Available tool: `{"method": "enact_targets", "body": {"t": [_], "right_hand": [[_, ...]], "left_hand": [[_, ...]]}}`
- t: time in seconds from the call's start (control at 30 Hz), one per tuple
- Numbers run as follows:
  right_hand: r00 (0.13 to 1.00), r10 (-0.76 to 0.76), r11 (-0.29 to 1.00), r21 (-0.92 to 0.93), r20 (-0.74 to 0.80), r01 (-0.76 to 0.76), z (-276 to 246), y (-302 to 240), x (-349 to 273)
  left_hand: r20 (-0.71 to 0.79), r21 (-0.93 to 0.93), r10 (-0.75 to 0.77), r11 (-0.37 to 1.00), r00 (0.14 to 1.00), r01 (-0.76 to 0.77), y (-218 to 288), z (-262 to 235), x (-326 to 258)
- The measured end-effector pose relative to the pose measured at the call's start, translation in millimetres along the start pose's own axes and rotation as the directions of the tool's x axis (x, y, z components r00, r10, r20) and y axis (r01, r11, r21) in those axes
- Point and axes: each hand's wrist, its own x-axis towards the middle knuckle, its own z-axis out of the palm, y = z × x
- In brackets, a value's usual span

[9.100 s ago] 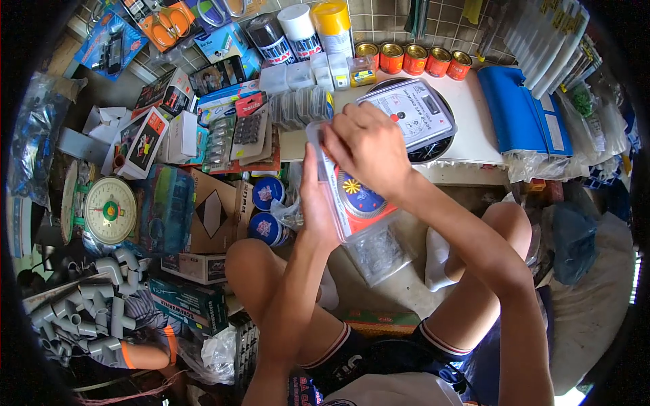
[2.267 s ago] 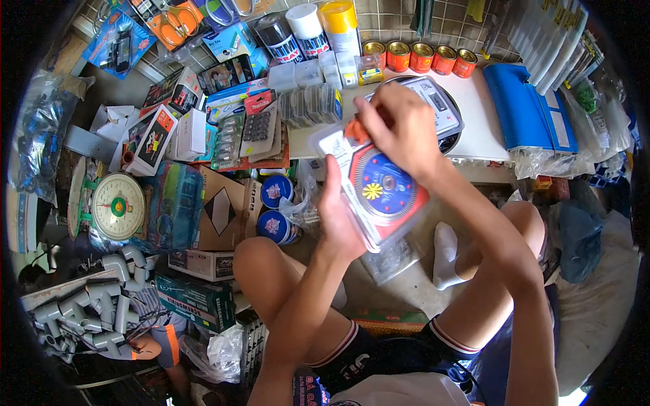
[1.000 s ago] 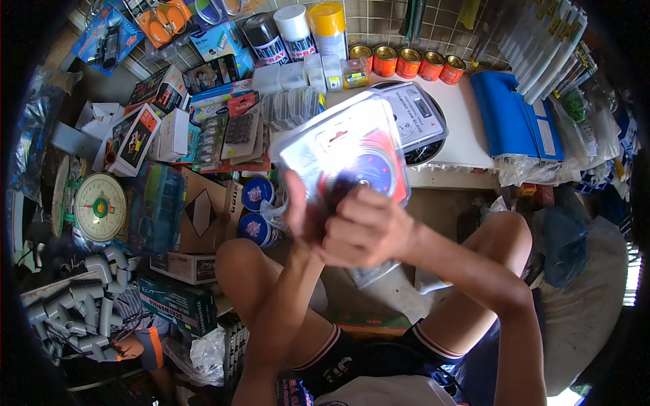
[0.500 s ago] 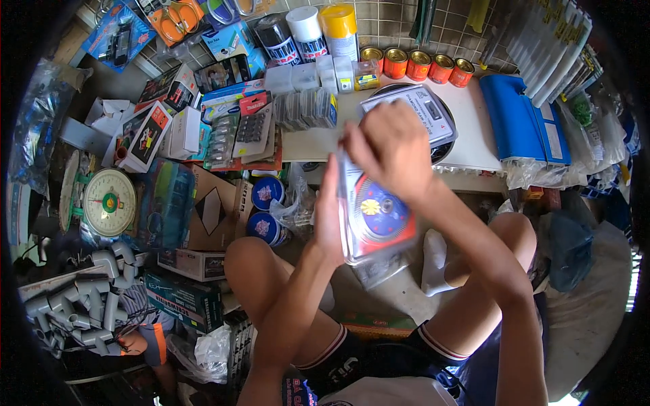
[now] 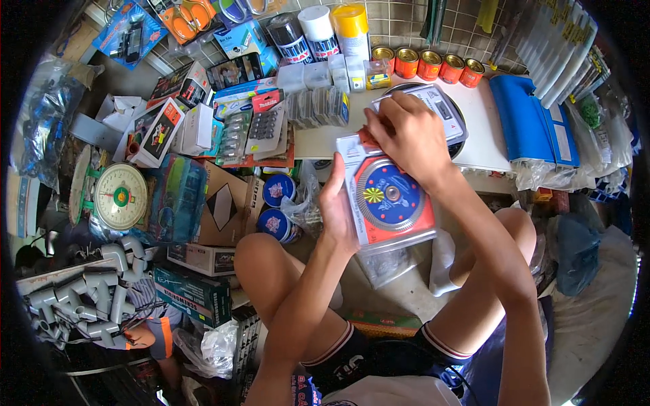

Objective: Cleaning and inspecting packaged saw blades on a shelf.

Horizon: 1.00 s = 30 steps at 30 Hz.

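My left hand (image 5: 338, 210) grips a clear plastic pack by its left edge, thumb along the side and fingers behind. Inside the saw blade pack (image 5: 411, 220) a round blue diamond saw blade with a toothed metal rim lies on a red and white card. My right hand (image 5: 409, 132) is curled over the pack's upper right end with bent fingers; what they pinch, if anything, is hidden. Just behind that hand, on the white shelf, a grey-white saw blade package (image 5: 437, 111) rests on a dark round thing (image 5: 459, 145).
Spray cans (image 5: 317, 34) and small red tins (image 5: 428, 65) line the shelf's back. A blue folder (image 5: 531, 118) lies at right. Boxes (image 5: 154, 132), a dial scale (image 5: 120, 196) and grey pipe fittings (image 5: 88, 298) crowd the left. Another person's leg (image 5: 161, 336) shows at lower left.
The pack has turned more face-up and its blade shows more fully. My right hand has shifted slightly right, and the whole view has moved a little.
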Motion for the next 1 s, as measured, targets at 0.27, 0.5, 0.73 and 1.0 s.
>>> {"method": "enact_targets", "body": {"t": [0.27, 0.5, 0.73, 1.0], "right_hand": [[0.657, 0.620, 0.222, 0.707, 0.429, -0.671, -17, 17, -7], [0.424, 0.649, -0.470, 0.772, 0.631, -0.428, -9, -41, -22], [0.783, 0.575, 0.202, 0.887, 0.236, -0.415, 8, -61, -54], [0.937, -0.284, 0.825, 0.446, -0.202, 0.347, -9, -36, -35]], "left_hand": [[-0.123, 0.395, 0.264, 0.898, 0.957, -0.197, 21, 20, -5], [-0.386, 0.568, 0.402, 0.813, 0.830, -0.129, -13, 3, 3], [-0.215, 0.605, 0.301, 0.787, 0.929, -0.115, -19, -22, 6], [0.063, 0.838, 0.407, 0.475, 0.911, -0.270, -28, -26, -11]]}}
